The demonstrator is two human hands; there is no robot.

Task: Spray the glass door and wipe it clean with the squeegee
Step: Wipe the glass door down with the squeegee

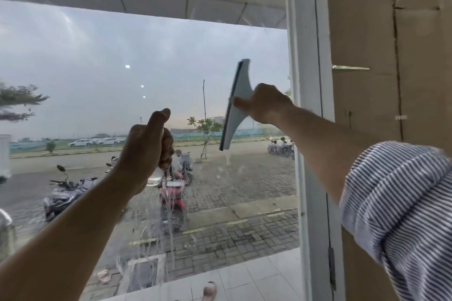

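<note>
The glass door [102,51] fills most of the view, with wet streaks running down its lower middle. My right hand [263,104] grips the handle of a white squeegee [236,105], whose dark blade stands nearly upright against the glass near the right frame. My left hand [149,144] is raised in front of the glass, fingers curled round a clear spray bottle [156,177] that is mostly hidden behind the hand, thumb pointing up.
The white door frame [308,105] runs down right of the squeegee, with a hinge low on it. Brown cardboard [367,44] covers the wall at right. Through the glass: parked motorbikes, a paved lot and sandals on tiles.
</note>
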